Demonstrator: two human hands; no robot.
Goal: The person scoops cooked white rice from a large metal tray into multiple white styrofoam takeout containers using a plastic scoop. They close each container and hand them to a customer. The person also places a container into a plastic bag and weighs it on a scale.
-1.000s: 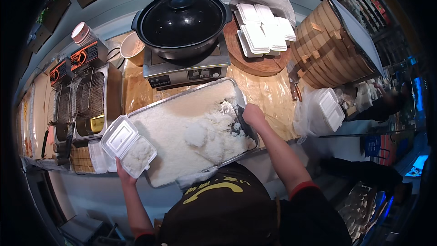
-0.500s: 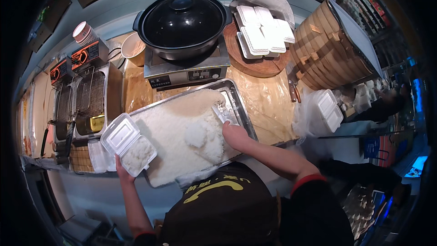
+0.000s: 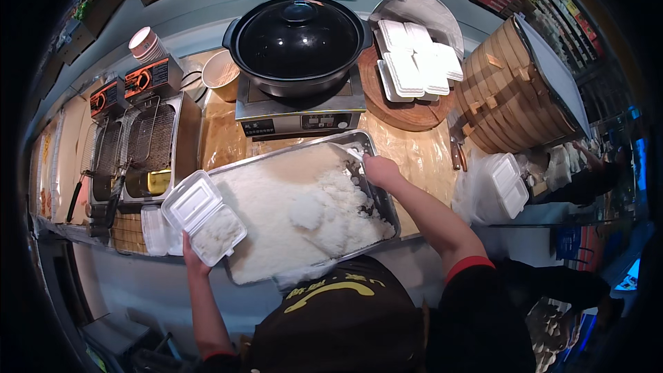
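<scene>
Right now, an open foam box (image 3: 190, 207) hangs at the left end of a metal tray (image 3: 362, 139), tilted, its lid side farther away and its near half holding white, rice-like food (image 3: 219, 231). The left hand (image 3: 198, 257) holds that box at its near left edge; most of the fingers are hidden from me, so I can't tell how they are spread. More of the white food (image 3: 273, 197) covers most of the tray, with a loose mound near the middle and dark, scraped patches along the right side. Over the tray's far right corner, the right hand (image 3: 380, 170) is closed around a pale utensil (image 3: 355, 155), whose tip points toward the food.

Just behind the tray, a lidded black pot (image 3: 297, 45) sits on a boxy cooker (image 3: 300, 121). To its right, closed white foam boxes (image 3: 414, 65) are piled on a round wooden board (image 3: 423, 117), and beyond them leans a tall stack of bamboo steamers (image 3: 498, 97). Nearer, a clear plastic bag (image 3: 475, 190) lies beside another white container (image 3: 508, 190). Over on the left stands a steel fryer (image 3: 185, 139) with wire baskets (image 3: 150, 141), paper cups (image 3: 145, 45) behind it.
</scene>
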